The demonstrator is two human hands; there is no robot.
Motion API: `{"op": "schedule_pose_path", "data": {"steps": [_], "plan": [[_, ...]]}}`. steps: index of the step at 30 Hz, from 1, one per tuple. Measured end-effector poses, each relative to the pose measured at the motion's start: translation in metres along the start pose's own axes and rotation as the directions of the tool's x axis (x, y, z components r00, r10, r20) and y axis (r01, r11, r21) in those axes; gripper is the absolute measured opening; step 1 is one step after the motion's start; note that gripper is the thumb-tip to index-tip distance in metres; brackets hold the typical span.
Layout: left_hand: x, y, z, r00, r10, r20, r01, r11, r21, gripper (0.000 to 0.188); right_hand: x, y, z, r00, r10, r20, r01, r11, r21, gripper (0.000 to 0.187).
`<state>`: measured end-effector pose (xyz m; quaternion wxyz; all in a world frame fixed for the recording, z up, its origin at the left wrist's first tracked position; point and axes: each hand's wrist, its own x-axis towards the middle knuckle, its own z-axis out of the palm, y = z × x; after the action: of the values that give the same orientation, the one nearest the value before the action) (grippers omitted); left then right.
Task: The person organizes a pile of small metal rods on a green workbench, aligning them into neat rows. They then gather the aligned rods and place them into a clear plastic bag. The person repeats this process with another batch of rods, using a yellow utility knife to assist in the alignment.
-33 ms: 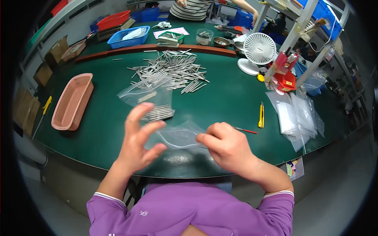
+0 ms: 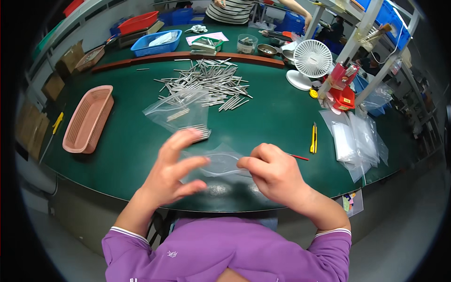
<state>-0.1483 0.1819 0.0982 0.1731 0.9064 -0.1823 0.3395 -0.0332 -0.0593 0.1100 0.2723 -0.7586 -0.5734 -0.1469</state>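
Note:
My right hand [image 2: 277, 174] pinches the right end of a small clear zip bag [image 2: 220, 163] above the table's near edge. The bag's mouth bows apart into a loop. At its left side, my left hand [image 2: 169, 171] is open, thumb and fingers spread; whether a fingertip touches the plastic I cannot tell. Just beyond the left hand lies another clear zip bag [image 2: 195, 99], with a row of metal rods [image 2: 203, 132] by its lower end, partly hidden by my fingers. Farther off is a loose heap of thin metal rods [image 2: 206, 80].
A pink basket [image 2: 89, 120] stands at left. On the right lie a yellow cutter [image 2: 313, 137], a thin red tool [image 2: 299, 157] and stacked clear bags [image 2: 345, 141]. A white fan [image 2: 312, 58] stands near the shelf post. A wooden strip [image 2: 141, 63] crosses behind the rods; a person [image 2: 230, 11] stands beyond.
My left hand has moved a little to the right, closer to the bag's left side, its fingers still spread. The right hand keeps its pinch. The whole view has shifted slightly.

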Motion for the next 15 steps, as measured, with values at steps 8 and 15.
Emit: {"op": "schedule_pose_path", "data": {"steps": [8,15], "plan": [[-0.011,-0.032,-0.030,0.953,0.050,0.299,-0.016,0.993,-0.114,0.016,0.020,-0.005,-0.021,0.963,-0.108,0.246,0.139,0.984,-0.114,0.019],[-0.044,-0.037,-0.069,0.952,-0.078,0.296,0.095,0.994,-0.046,0.014,0.086,-0.003,-0.019,0.963,-0.247,0.105,0.222,0.953,0.206,0.030]]}}
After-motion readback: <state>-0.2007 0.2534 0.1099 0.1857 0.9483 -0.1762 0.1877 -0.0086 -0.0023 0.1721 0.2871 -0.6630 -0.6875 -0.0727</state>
